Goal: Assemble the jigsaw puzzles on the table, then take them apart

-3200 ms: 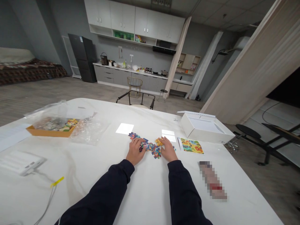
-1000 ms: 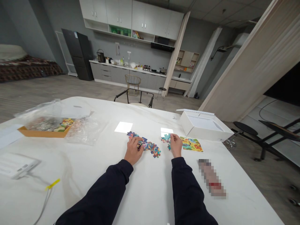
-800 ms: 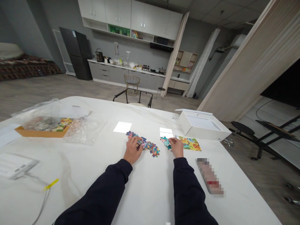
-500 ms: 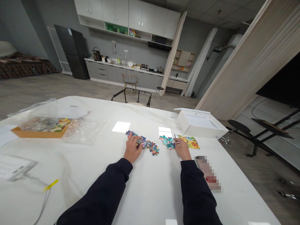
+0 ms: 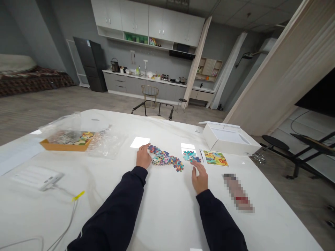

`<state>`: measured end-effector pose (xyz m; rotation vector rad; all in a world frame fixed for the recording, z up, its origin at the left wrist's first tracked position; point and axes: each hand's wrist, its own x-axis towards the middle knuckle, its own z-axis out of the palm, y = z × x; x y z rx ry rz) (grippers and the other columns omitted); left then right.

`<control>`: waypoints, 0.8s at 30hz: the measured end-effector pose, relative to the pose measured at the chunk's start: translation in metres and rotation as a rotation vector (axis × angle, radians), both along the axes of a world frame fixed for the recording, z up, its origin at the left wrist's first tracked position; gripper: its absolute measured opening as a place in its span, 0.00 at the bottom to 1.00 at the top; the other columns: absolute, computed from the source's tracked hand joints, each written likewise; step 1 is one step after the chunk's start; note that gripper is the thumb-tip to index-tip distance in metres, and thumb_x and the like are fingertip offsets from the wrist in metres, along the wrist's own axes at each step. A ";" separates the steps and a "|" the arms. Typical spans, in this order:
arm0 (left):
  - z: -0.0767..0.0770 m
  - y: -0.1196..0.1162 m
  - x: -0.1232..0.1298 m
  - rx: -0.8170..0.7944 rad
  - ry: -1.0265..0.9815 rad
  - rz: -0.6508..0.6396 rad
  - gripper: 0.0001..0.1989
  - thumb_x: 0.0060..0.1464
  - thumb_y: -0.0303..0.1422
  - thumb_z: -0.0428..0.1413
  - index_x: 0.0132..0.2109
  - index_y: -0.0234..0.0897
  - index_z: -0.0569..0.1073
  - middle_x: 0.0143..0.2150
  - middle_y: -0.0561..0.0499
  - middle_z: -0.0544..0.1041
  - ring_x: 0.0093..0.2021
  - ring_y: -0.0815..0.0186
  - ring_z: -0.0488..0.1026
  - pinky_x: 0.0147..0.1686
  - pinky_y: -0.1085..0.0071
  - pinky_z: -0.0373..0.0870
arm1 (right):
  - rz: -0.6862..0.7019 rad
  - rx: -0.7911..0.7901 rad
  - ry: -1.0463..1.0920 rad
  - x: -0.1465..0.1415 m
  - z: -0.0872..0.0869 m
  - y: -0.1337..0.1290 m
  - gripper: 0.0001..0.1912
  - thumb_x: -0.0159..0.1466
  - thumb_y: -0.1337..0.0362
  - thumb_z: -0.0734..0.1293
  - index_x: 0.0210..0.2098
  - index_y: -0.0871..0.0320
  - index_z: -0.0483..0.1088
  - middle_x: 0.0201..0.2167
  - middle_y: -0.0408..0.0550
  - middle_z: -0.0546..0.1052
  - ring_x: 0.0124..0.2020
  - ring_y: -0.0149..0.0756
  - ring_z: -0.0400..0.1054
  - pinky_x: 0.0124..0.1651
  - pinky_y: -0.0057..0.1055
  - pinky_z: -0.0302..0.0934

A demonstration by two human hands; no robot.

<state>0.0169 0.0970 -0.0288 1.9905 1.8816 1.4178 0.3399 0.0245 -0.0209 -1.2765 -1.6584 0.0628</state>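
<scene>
We record two groups of jigsaw pieces on the white table (image 5: 167, 212), both well inside its edges. The larger pile (image 5: 167, 160) lies in a slanting band, its left end highest in view and its right end nearest us; the smaller cluster (image 5: 191, 156) sits to its right, with a strip of white tabletop between them. We see the left hand (image 5: 143, 157) with fingers bent at the left end of the pile; whether it grasps a piece we cannot tell, as the hand hides its own fingertips. The right hand (image 5: 200, 177) is released, thumb and fingers parted, fingertips at the near edge of the cluster; contact there is uncertain. Between the two forearms we note a broad stretch of tabletop running towards us. To the right, a picture card (image 5: 216, 158) lies flat just beside the cluster, and behind it the white box (image 5: 232, 139) stands close to the table's right edge. A pixelated object (image 5: 238, 192) lies nearer us, between the right sleeve (image 5: 218, 216) and that edge. On the left we log an orange tray (image 5: 64, 146) of pieces under clear plastic (image 5: 104, 144), well apart from the left hand. Nearer us, a cable with a yellow tag (image 5: 78, 195) borders the room left of the left sleeve (image 5: 115, 209).
</scene>
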 end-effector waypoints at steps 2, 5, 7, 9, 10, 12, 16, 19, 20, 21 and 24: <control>-0.005 0.010 -0.012 -0.074 0.089 -0.070 0.35 0.44 0.17 0.49 0.61 0.40 0.71 0.59 0.42 0.76 0.64 0.48 0.66 0.58 0.48 0.68 | 0.113 -0.057 -0.008 -0.015 0.000 -0.032 0.16 0.69 0.64 0.60 0.48 0.51 0.77 0.52 0.53 0.80 0.57 0.47 0.72 0.61 0.52 0.65; -0.010 0.020 -0.016 -0.121 0.148 -0.114 0.31 0.47 0.19 0.51 0.59 0.44 0.73 0.59 0.45 0.77 0.64 0.49 0.67 0.60 0.48 0.66 | 0.175 -0.105 -0.006 -0.032 -0.001 -0.068 0.14 0.69 0.64 0.61 0.47 0.48 0.77 0.52 0.52 0.80 0.56 0.47 0.72 0.59 0.52 0.67; -0.010 0.022 -0.015 -0.127 0.155 -0.109 0.24 0.52 0.23 0.53 0.55 0.45 0.76 0.57 0.46 0.79 0.61 0.49 0.69 0.59 0.48 0.65 | 0.181 -0.117 0.004 -0.036 0.000 -0.078 0.14 0.69 0.64 0.61 0.47 0.48 0.77 0.51 0.52 0.80 0.55 0.48 0.73 0.58 0.52 0.67; -0.009 0.022 -0.015 -0.130 0.164 -0.105 0.16 0.56 0.28 0.55 0.50 0.45 0.78 0.54 0.46 0.80 0.57 0.49 0.70 0.57 0.49 0.66 | 0.183 -0.126 0.014 -0.037 0.001 -0.078 0.14 0.69 0.63 0.61 0.47 0.48 0.77 0.50 0.52 0.80 0.54 0.49 0.73 0.57 0.52 0.68; -0.008 0.022 -0.015 -0.128 0.168 -0.106 0.14 0.57 0.29 0.55 0.49 0.45 0.79 0.52 0.45 0.80 0.55 0.49 0.71 0.56 0.50 0.67 | 0.186 -0.134 0.016 -0.036 0.002 -0.076 0.14 0.69 0.63 0.61 0.47 0.48 0.77 0.50 0.53 0.80 0.54 0.49 0.74 0.57 0.52 0.68; -0.006 0.022 -0.017 -0.120 0.173 -0.115 0.11 0.59 0.30 0.55 0.47 0.45 0.79 0.49 0.45 0.80 0.52 0.51 0.72 0.53 0.52 0.68 | 0.202 -0.156 0.008 -0.035 0.001 -0.072 0.15 0.70 0.63 0.60 0.47 0.48 0.78 0.49 0.53 0.81 0.53 0.49 0.74 0.56 0.53 0.69; -0.005 0.023 -0.019 -0.091 0.171 -0.157 0.11 0.62 0.29 0.52 0.46 0.43 0.79 0.46 0.45 0.80 0.48 0.53 0.73 0.51 0.55 0.69 | 0.262 -0.191 -0.084 -0.037 -0.005 -0.066 0.18 0.69 0.66 0.60 0.53 0.48 0.76 0.52 0.52 0.79 0.55 0.48 0.73 0.59 0.53 0.67; -0.006 0.024 -0.018 -0.068 0.168 -0.198 0.13 0.63 0.27 0.51 0.46 0.42 0.79 0.45 0.45 0.80 0.47 0.55 0.74 0.53 0.56 0.70 | 0.278 -0.168 -0.191 -0.044 -0.008 -0.058 0.23 0.69 0.67 0.61 0.61 0.49 0.71 0.60 0.52 0.74 0.62 0.49 0.67 0.63 0.54 0.63; -0.007 0.023 -0.017 -0.063 0.166 -0.209 0.13 0.62 0.26 0.51 0.46 0.41 0.79 0.45 0.46 0.80 0.47 0.55 0.74 0.53 0.56 0.70 | 0.270 -0.158 -0.224 -0.047 -0.008 -0.054 0.24 0.68 0.68 0.61 0.62 0.49 0.70 0.62 0.53 0.72 0.64 0.50 0.64 0.64 0.54 0.62; -0.008 0.023 -0.017 -0.058 0.162 -0.215 0.13 0.61 0.25 0.52 0.46 0.41 0.79 0.45 0.46 0.80 0.48 0.55 0.74 0.53 0.56 0.70 | 0.253 -0.152 -0.256 -0.050 -0.008 -0.049 0.25 0.68 0.68 0.61 0.63 0.49 0.69 0.63 0.53 0.71 0.65 0.51 0.63 0.64 0.55 0.61; -0.011 0.022 -0.016 -0.050 0.147 -0.220 0.14 0.56 0.23 0.54 0.45 0.39 0.80 0.45 0.46 0.81 0.48 0.55 0.74 0.54 0.56 0.71 | 0.175 -0.178 -0.346 -0.058 -0.007 -0.033 0.23 0.68 0.68 0.61 0.61 0.52 0.71 0.63 0.57 0.70 0.64 0.53 0.63 0.62 0.53 0.62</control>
